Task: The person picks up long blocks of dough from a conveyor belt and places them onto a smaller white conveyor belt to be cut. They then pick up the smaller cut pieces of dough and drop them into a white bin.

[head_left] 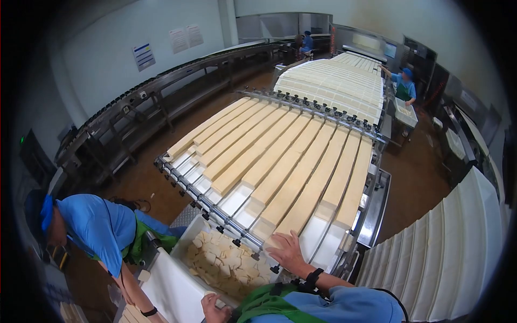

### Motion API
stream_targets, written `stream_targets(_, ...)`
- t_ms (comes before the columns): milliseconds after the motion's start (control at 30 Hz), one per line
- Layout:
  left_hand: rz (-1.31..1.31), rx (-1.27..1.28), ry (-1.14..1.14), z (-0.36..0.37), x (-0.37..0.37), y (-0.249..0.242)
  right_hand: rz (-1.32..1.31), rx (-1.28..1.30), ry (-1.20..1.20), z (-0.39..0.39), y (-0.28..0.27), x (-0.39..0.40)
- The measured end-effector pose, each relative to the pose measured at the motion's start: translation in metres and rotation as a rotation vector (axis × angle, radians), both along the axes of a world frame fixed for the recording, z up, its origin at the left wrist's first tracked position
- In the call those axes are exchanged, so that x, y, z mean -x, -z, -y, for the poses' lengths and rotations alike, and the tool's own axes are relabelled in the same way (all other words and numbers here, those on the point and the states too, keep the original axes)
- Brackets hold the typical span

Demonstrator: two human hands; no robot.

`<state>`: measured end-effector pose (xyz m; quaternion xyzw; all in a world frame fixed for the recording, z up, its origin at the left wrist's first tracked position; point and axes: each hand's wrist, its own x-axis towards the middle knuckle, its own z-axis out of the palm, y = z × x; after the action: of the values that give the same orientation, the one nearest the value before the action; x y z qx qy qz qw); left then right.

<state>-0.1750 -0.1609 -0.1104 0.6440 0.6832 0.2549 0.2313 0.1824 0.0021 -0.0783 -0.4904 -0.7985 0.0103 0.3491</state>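
Note:
Long pale-yellow strips, like firm tofu or dough, lie side by side on a white slatted conveyor [231,200]. My right hand [286,253] rests with spread fingers on the near end of one strip [293,218]. At the bottom, my left hand [215,309] is curled, with what looks like a small pale piece [209,294] at its fingertips. Just beyond that hand is a white bin [188,237] with many broken pale scraps [229,261]. The lower part of my left hand is cut off by the frame edge.
A co-worker [99,229] bends over a white surface [167,285] at left. A metal bar with black knobs [204,199] edges the conveyor. Another person [404,86] stands far right by a tub [405,114]. Ribbed white sheeting [431,253] stands at right.

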Motion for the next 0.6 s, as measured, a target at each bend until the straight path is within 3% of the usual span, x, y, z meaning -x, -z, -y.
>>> stream_targets(67, 0.104, 0.023, -0.061, 0.001, 0.002, 0.004, 0.003, 0.0, -0.001, 0.0, 0.0, 0.0)
stream_targets(133, 0.647, 0.224, -0.222, 0.003, 0.005, 0.015, 0.002, 0.006, 0.002, -0.001, 0.0, 0.0)
stream_targets(267, 0.771, 0.5, -0.205, 0.007, -0.001, -0.01, 0.0, 0.018, 0.006, -0.002, 0.002, 0.0)
stream_targets(333, 0.593, 0.862, 0.063, 0.003, -0.006, -0.044, -0.013, 0.006, 0.007, -0.003, 0.002, 0.0)
stream_targets(533, 1.009, 0.616, -0.043, 0.033, -0.003, -0.024, -0.003, -0.007, 0.032, -0.004, 0.005, 0.001)
stream_targets(600, 0.875, 0.643, -0.106, 0.031, -0.014, -0.045, -0.009, -0.009, 0.029, -0.004, 0.005, 0.001)
